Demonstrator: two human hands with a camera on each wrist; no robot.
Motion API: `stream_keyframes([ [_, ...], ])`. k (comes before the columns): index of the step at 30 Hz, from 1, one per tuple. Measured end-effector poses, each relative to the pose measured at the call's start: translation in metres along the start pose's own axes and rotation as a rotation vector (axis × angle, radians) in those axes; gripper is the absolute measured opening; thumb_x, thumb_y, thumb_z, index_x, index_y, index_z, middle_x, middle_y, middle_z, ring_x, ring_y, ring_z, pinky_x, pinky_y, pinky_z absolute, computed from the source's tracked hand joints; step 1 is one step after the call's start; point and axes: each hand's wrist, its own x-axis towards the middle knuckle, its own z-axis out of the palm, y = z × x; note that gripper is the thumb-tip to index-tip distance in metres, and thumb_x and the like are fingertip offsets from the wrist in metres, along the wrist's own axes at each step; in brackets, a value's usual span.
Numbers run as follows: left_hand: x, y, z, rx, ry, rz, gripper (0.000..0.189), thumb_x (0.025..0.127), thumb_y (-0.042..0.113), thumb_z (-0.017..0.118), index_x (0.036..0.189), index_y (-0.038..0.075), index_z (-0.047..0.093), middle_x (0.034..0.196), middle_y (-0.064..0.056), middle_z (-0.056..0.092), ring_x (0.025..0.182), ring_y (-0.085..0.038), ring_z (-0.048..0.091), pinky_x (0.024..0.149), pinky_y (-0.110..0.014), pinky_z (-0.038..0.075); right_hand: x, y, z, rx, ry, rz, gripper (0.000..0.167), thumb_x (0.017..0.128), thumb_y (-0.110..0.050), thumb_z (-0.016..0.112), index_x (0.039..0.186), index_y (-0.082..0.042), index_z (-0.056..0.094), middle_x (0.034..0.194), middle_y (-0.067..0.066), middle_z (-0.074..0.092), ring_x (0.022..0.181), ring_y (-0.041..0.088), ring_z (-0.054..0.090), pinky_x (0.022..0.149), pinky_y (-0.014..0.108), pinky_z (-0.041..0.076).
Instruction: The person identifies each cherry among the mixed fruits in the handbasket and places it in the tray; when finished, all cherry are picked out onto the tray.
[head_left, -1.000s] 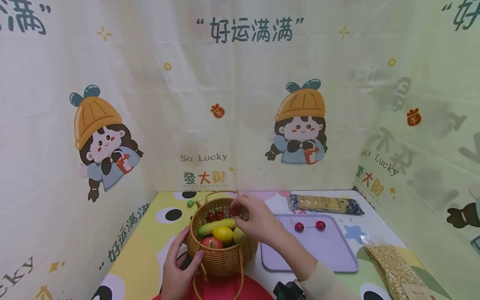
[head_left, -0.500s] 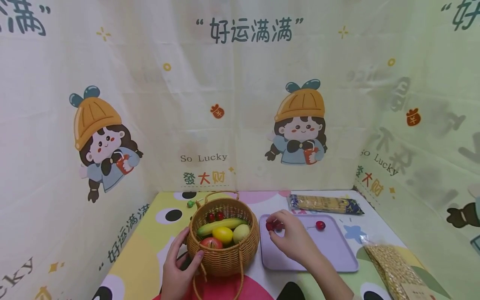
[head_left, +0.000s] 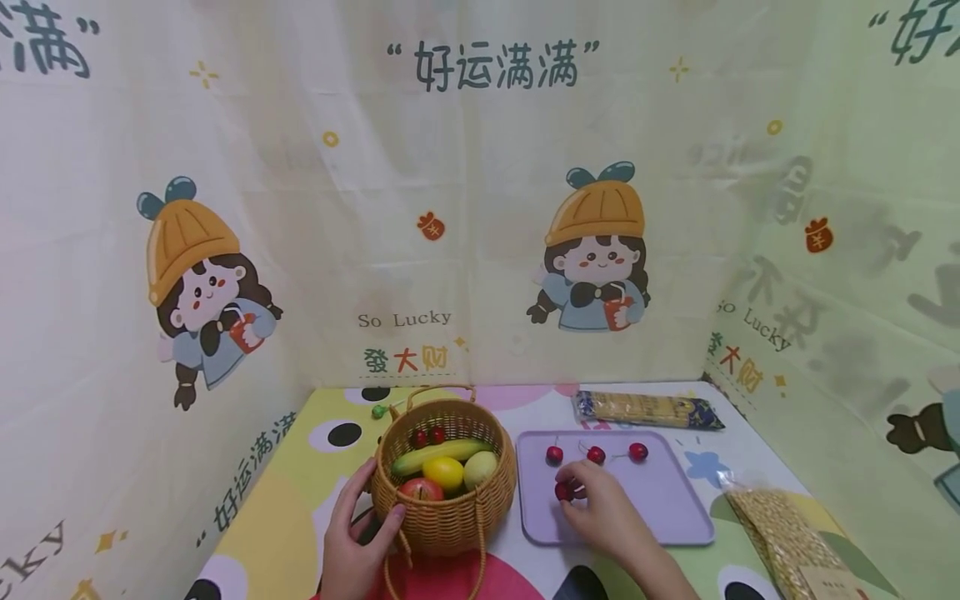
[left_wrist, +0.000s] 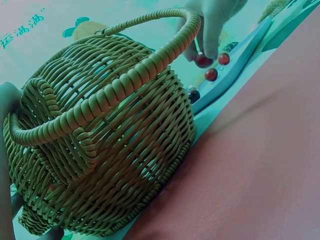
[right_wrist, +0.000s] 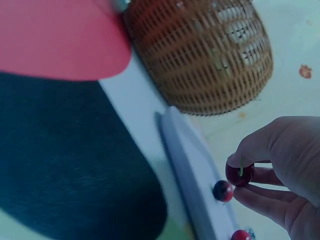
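My left hand [head_left: 352,537] grips the near left side of a wicker basket [head_left: 450,529], thumb at its rim. Inside lie a red apple-like fruit [head_left: 420,490], a lemon [head_left: 442,473], a long yellow-green cucumber-like vegetable [head_left: 441,456], a round pale green fruit [head_left: 480,470] and two cherries [head_left: 437,434]. Over the lilac tray [head_left: 675,512], my right hand [head_left: 606,510] pinches a cherry [right_wrist: 239,174] between thumb and fingers. Three more cherries [head_left: 637,452] form a row along the tray's far part. The left wrist view shows the basket's handle [left_wrist: 130,77] crossing in front.
A packet of dried noodles [head_left: 648,409] lies behind the tray. To the right is a clear bag of pale grains or beans [head_left: 787,533]. A small green item [head_left: 378,412] sits behind the basket on the patterned tabletop [head_left: 277,500]. Printed cloth walls [head_left: 480,250] surround the table.
My right hand has carried a cherry out of the basket, rightward to the tray, then nearer to me over it. The left hand has kept its grip on the basket.
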Motion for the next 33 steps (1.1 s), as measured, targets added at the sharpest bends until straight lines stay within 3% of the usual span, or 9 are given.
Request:
stream_keyframes([
  [6, -0.001, -0.002, 0.000, -0.006, 0.001, 0.018, 0.072, 0.102, 0.027, 0.085, 0.166, 0.031, 0.052, 0.167, 0.001, 0.051, 0.136, 0.002, 0.050, 0.099, -0.027, 0.061, -0.005, 0.006, 0.011, -0.039, -0.053, 0.008, 0.029, 0.082, 0.002, 0.088, 0.100, -0.015, 0.074, 0.097, -0.004, 0.067, 0.092, 0.011, 0.069, 0.083, 0.030, 0.065],
  [16, 0.000, -0.003, 0.000, 0.001, -0.009, -0.023, 0.072, 0.102, 0.032, 0.085, 0.166, 0.036, 0.051, 0.167, 0.007, 0.049, 0.138, -0.001, 0.049, 0.104, -0.032, 0.061, -0.007, 0.009, 0.017, -0.080, -0.121, 0.098, 0.027, 0.085, -0.004, 0.091, 0.104, -0.017, 0.076, 0.102, -0.007, 0.067, 0.093, 0.008, 0.065, 0.086, 0.030, 0.065],
  [23, 0.001, -0.003, 0.000, 0.011, -0.018, -0.034, 0.073, 0.102, 0.034, 0.084, 0.166, 0.037, 0.050, 0.168, 0.008, 0.048, 0.139, 0.001, 0.048, 0.105, -0.033, 0.060, -0.005, 0.010, 0.019, -0.052, -0.155, 0.141, 0.029, 0.088, -0.008, 0.091, 0.112, -0.016, 0.077, 0.108, -0.004, 0.068, 0.099, 0.012, 0.067, 0.092, 0.040, 0.067],
  [33, 0.002, -0.004, -0.001, 0.014, -0.020, -0.034, 0.073, 0.102, 0.036, 0.084, 0.166, 0.038, 0.049, 0.168, 0.008, 0.049, 0.138, -0.001, 0.049, 0.105, -0.034, 0.061, -0.004, 0.001, 0.011, -0.093, -0.100, 0.185, 0.028, 0.091, -0.017, 0.091, 0.115, -0.021, 0.077, 0.119, -0.001, 0.071, 0.109, 0.019, 0.069, 0.100, 0.050, 0.065],
])
